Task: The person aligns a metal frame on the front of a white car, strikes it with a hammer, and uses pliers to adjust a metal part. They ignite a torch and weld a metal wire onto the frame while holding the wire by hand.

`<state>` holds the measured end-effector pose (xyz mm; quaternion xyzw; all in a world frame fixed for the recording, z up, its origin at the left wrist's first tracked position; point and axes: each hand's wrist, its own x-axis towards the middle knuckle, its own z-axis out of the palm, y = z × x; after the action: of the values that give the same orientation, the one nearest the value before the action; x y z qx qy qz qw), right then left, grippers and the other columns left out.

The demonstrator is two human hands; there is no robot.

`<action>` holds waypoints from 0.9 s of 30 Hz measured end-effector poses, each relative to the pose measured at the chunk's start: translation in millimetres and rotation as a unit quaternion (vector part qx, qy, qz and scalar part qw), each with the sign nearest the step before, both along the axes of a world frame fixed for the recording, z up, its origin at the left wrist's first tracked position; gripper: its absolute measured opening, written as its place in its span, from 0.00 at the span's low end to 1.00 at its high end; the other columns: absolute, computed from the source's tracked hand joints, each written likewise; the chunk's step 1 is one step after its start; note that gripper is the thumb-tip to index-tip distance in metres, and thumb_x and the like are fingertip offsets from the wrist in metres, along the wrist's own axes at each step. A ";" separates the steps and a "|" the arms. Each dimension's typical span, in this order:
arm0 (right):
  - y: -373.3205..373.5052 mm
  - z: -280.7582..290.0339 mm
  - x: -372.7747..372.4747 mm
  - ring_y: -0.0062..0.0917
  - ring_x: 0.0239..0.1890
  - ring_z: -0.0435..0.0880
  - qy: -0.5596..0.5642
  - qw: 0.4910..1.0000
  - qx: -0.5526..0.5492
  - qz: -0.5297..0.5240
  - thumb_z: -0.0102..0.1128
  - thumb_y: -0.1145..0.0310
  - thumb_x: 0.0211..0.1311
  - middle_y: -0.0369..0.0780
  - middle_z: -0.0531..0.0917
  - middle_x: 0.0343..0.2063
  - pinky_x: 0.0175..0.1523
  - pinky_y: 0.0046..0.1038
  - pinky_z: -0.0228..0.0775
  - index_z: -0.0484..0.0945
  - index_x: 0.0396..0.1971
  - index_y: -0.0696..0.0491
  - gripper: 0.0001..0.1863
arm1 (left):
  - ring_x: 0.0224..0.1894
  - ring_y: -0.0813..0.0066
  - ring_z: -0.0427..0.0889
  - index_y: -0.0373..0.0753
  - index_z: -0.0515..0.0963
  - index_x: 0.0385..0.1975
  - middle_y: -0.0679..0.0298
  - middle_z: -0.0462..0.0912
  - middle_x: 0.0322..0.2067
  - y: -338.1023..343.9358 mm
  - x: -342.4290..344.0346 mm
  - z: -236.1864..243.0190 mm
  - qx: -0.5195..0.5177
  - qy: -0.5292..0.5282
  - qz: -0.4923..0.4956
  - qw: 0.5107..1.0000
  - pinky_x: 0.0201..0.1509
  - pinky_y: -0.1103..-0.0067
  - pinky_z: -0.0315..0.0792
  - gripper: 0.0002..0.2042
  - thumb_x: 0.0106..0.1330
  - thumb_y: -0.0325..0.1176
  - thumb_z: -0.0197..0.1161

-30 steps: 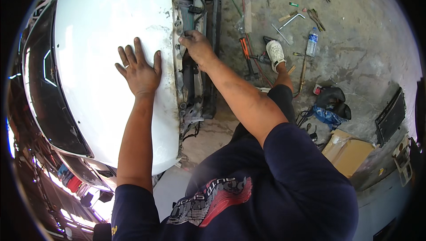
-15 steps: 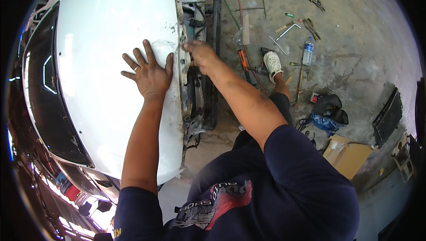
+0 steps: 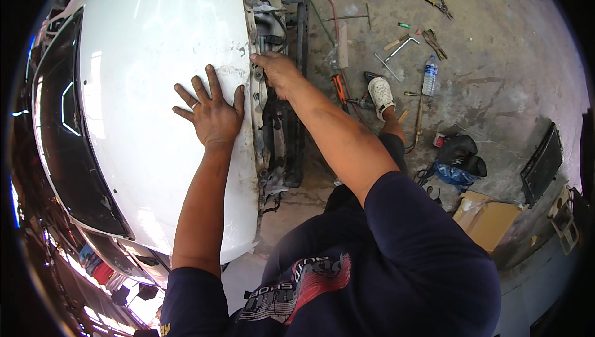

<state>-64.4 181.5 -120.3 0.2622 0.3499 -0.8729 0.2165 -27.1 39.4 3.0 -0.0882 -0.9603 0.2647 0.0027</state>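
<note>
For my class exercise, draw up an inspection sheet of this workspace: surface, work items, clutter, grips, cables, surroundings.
Surface: concrete floor, stained.
Work items: white car hood, scuffed near its front edge; exposed front end alongside.
Clutter: yellow-handled pliers, bent silver tool, water bottle and open cardboard box on the floor.
Grips: left grip flat on the hood, fingers spread; right grip at the hood's front edge, anything held unclear.
Cables: red line and green line on the floor; hose or cable unclear.
Surroundings: dark windscreen behind the hood; dark panel far right.
</note>
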 end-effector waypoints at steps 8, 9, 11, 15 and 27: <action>22.1 -4.6 -9.5 0.30 0.52 0.82 -0.006 0.996 -0.044 0.078 0.70 0.60 0.70 0.39 0.86 0.49 0.60 0.40 0.72 0.82 0.52 0.54 0.18 | 0.79 0.25 0.43 0.46 0.53 0.81 0.44 0.59 0.73 1.9 1.5 2.9 0.005 0.001 0.002 1.000 0.71 0.27 0.43 0.43 0.73 0.65 0.53; 22.5 -6.1 -10.9 0.29 0.49 0.83 0.003 0.997 -0.044 0.062 0.70 0.60 0.70 0.39 0.86 0.47 0.58 0.38 0.73 0.82 0.51 0.54 0.17 | 0.79 0.25 0.43 0.46 0.53 0.81 0.44 0.59 0.73 2.9 1.3 3.6 0.007 0.003 0.002 1.000 0.71 0.27 0.43 0.43 0.73 0.65 0.53; 22.3 -8.9 -13.1 0.26 0.45 0.84 0.021 0.998 -0.043 0.030 0.70 0.62 0.70 0.37 0.87 0.43 0.54 0.34 0.76 0.82 0.48 0.55 0.14 | 0.79 0.25 0.43 0.46 0.53 0.81 0.44 0.59 0.73 4.8 0.4 4.7 0.012 0.005 0.002 1.000 0.72 0.28 0.43 0.43 0.73 0.65 0.53; 15.2 -15.9 -18.4 0.27 0.36 0.85 0.045 0.998 0.023 0.030 0.67 0.66 0.70 0.39 0.88 0.39 0.43 0.31 0.78 0.83 0.47 0.58 0.12 | 0.79 0.25 0.42 0.46 0.53 0.81 0.44 0.59 0.73 4.9 -1.2 4.7 0.015 0.009 -0.002 1.000 0.72 0.28 0.43 0.43 0.73 0.65 0.53; 33.9 1.5 -52.3 0.34 0.46 0.83 0.038 0.994 0.050 0.089 0.64 0.69 0.69 0.42 0.86 0.43 0.54 0.41 0.76 0.84 0.43 0.56 0.09 | 0.79 0.27 0.41 0.50 0.52 0.81 0.46 0.59 0.73 0.6 -0.5 3.4 0.023 0.003 0.007 1.000 0.72 0.27 0.42 0.43 0.72 0.65 0.54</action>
<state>-116.8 215.4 -118.8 0.2074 0.4233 -0.8407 0.2665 -27.6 40.0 6.4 -0.0804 -0.9668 0.2426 0.0054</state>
